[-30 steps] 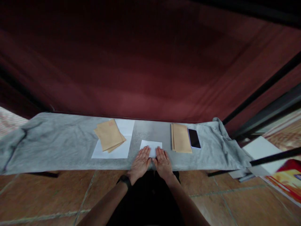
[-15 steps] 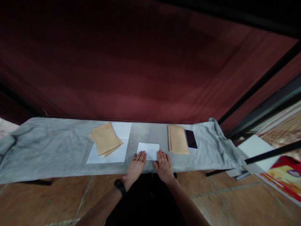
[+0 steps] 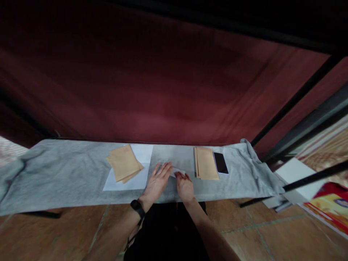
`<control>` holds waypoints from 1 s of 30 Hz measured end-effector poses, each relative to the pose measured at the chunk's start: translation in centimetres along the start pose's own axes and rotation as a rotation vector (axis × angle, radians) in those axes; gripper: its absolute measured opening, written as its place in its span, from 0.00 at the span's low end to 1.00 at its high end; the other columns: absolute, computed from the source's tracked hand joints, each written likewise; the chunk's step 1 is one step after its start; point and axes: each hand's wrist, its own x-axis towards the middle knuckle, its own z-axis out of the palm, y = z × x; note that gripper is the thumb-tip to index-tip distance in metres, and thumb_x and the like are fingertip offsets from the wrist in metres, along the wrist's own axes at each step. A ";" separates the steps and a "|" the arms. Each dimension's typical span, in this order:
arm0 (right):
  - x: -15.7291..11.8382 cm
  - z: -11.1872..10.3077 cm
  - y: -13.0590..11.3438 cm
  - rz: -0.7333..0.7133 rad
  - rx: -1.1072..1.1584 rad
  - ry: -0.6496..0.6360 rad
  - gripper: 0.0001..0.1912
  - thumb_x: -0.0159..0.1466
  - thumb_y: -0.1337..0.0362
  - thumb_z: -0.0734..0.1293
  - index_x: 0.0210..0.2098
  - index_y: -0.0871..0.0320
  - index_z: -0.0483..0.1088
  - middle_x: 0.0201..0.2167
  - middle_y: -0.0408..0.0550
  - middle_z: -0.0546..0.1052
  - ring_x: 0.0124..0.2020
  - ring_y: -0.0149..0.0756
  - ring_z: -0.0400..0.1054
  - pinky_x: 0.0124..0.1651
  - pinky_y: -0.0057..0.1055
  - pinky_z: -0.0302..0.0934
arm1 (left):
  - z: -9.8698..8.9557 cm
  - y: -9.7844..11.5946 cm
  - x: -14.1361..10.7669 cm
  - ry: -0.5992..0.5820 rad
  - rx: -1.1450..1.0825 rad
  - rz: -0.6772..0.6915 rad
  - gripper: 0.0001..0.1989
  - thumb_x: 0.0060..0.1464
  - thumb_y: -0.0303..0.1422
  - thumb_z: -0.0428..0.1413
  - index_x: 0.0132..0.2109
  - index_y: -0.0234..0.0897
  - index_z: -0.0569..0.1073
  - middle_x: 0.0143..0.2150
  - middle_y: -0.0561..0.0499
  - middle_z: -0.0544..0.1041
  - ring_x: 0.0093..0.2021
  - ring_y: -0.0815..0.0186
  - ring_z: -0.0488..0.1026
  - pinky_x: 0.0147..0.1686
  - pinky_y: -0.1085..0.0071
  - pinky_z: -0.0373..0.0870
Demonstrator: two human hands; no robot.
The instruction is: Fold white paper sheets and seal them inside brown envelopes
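Note:
A small folded sheet of white paper (image 3: 176, 170) lies on the grey cloth in front of me, looking narrower than a sheet seen whole, with most of it hidden under my hands. Across its left part rests my left hand (image 3: 160, 180), fingers stretched out and slightly apart. At its right end my right hand (image 3: 185, 186) has its fingers curled down onto the paper's near edge, gripping it. A dark watch (image 3: 137, 208) is on my left wrist.
Brown envelopes (image 3: 124, 163) lie fanned over larger white sheets (image 3: 108, 183) on the left. To the right are stacked brown envelopes (image 3: 207, 163) and a phone (image 3: 221, 162). The grey cloth (image 3: 67, 170) covers a narrow table against a dark red panel (image 3: 163, 90).
My left hand has moved farther up and over the paper. My right fingers, flat before, are now curled at its edge. Less of the paper shows, and it looks folded narrower.

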 end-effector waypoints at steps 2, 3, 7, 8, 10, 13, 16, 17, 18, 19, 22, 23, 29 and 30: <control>1.0 -0.6 -0.5 0.160 0.310 0.064 0.15 0.66 0.67 0.59 0.47 0.53 0.75 0.47 0.49 0.80 0.50 0.39 0.74 0.59 0.38 0.61 | -0.7 0.1 0.3 0.236 -0.262 -0.259 0.25 0.62 0.32 0.51 0.65 0.40 0.61 0.70 0.42 0.59 0.71 0.56 0.51 0.69 0.51 0.48; 1.4 -0.7 -0.8 0.277 0.551 0.094 0.13 0.66 0.63 0.60 0.45 0.53 0.76 0.44 0.49 0.81 0.48 0.41 0.75 0.56 0.38 0.64 | -0.7 0.1 0.2 0.306 -0.458 -0.452 0.29 0.61 0.35 0.54 0.67 0.40 0.58 0.70 0.41 0.58 0.71 0.55 0.51 0.68 0.51 0.51; 1.4 0.3 -2.1 0.589 1.307 0.133 0.14 0.59 0.54 0.67 0.38 0.57 0.74 0.36 0.51 0.82 0.39 0.45 0.77 0.44 0.39 0.70 | 1.4 0.8 -0.7 0.148 -1.102 -0.927 0.27 0.55 0.41 0.60 0.58 0.34 0.67 0.54 0.35 0.76 0.53 0.51 0.75 0.51 0.54 0.73; 1.1 0.7 -2.3 0.609 1.370 0.134 0.15 0.57 0.53 0.69 0.38 0.57 0.73 0.36 0.52 0.82 0.38 0.45 0.77 0.42 0.39 0.70 | 2.1 0.9 -1.1 0.079 -1.179 -0.933 0.24 0.53 0.41 0.62 0.53 0.32 0.70 0.48 0.36 0.79 0.47 0.52 0.78 0.46 0.55 0.75; 0.3 1.4 -2.4 0.643 1.410 0.131 0.16 0.53 0.54 0.71 0.36 0.57 0.72 0.37 0.52 0.81 0.37 0.44 0.77 0.40 0.38 0.71 | 3.3 1.1 -1.7 0.030 -1.298 -0.941 0.21 0.47 0.38 0.65 0.46 0.33 0.73 0.42 0.40 0.81 0.39 0.57 0.80 0.42 0.60 0.76; -0.8 1.7 -1.2 0.708 1.345 0.156 0.16 0.51 0.54 0.73 0.34 0.55 0.70 0.35 0.49 0.81 0.34 0.40 0.76 0.37 0.35 0.70 | 3.8 0.2 -2.0 0.063 -1.274 -0.964 0.17 0.44 0.36 0.65 0.41 0.34 0.73 0.35 0.47 0.80 0.33 0.65 0.78 0.37 0.68 0.75; -1.2 1.2 0.9 0.725 1.180 0.206 0.17 0.51 0.52 0.72 0.32 0.55 0.68 0.29 0.45 0.79 0.28 0.36 0.74 0.33 0.32 0.69 | 3.3 -1.7 -1.2 -0.060 -1.022 -0.871 0.13 0.47 0.35 0.60 0.40 0.34 0.73 0.29 0.52 0.77 0.27 0.68 0.75 0.30 0.72 0.71; -1.2 1.1 1.6 0.727 1.141 0.222 0.17 0.51 0.51 0.72 0.32 0.55 0.68 0.27 0.44 0.78 0.27 0.35 0.72 0.31 0.32 0.68 | 3.1 -2.4 -0.8 -0.107 -0.924 -0.833 0.12 0.48 0.34 0.59 0.40 0.34 0.73 0.27 0.53 0.76 0.26 0.68 0.73 0.28 0.73 0.69; -1.2 0.9 2.3 0.728 1.106 0.234 0.18 0.51 0.51 0.72 0.34 0.55 0.69 0.26 0.43 0.76 0.25 0.35 0.71 0.29 0.31 0.67 | 2.9 -3.0 -0.4 -0.142 -0.827 -0.801 0.11 0.49 0.33 0.57 0.40 0.34 0.73 0.25 0.55 0.75 0.24 0.69 0.72 0.26 0.74 0.68; -1.2 0.8 2.9 0.730 1.067 0.247 0.18 0.51 0.51 0.72 0.35 0.55 0.69 0.25 0.42 0.75 0.25 0.35 0.71 0.28 0.31 0.66 | 2.8 -3.6 0.1 -0.158 -0.749 -0.784 0.10 0.50 0.32 0.56 0.41 0.34 0.72 0.24 0.56 0.73 0.24 0.69 0.72 0.25 0.74 0.67; -1.6 0.5 4.0 0.693 0.907 0.301 0.18 0.53 0.55 0.70 0.41 0.56 0.70 0.28 0.45 0.76 0.32 0.41 0.72 0.35 0.36 0.68 | 2.7 -4.8 1.0 -0.143 -0.607 -0.788 0.13 0.51 0.29 0.55 0.45 0.34 0.72 0.26 0.55 0.74 0.27 0.66 0.73 0.28 0.72 0.68; -1.7 0.5 4.1 0.631 0.792 0.329 0.18 0.54 0.57 0.69 0.43 0.57 0.71 0.33 0.49 0.77 0.38 0.43 0.73 0.41 0.39 0.68 | 2.7 -4.9 1.1 -0.141 -0.554 -0.786 0.15 0.50 0.27 0.54 0.47 0.34 0.72 0.28 0.53 0.75 0.30 0.64 0.74 0.31 0.70 0.69; -0.9 1.9 2.4 0.066 0.171 0.209 0.21 0.68 0.62 0.56 0.56 0.58 0.69 0.58 0.57 0.71 0.61 0.43 0.62 0.63 0.46 0.58 | 4.4 -2.5 -0.2 -0.042 0.059 -0.614 0.26 0.58 0.26 0.48 0.63 0.30 0.62 0.52 0.36 0.74 0.53 0.54 0.72 0.52 0.59 0.66; -0.4 2.4 1.9 0.018 0.139 0.161 0.22 0.70 0.62 0.54 0.58 0.59 0.68 0.59 0.56 0.71 0.62 0.42 0.61 0.64 0.44 0.57 | 5.0 -1.9 -0.4 -0.040 0.184 -0.511 0.25 0.60 0.28 0.46 0.64 0.29 0.62 0.55 0.35 0.72 0.56 0.53 0.70 0.55 0.58 0.65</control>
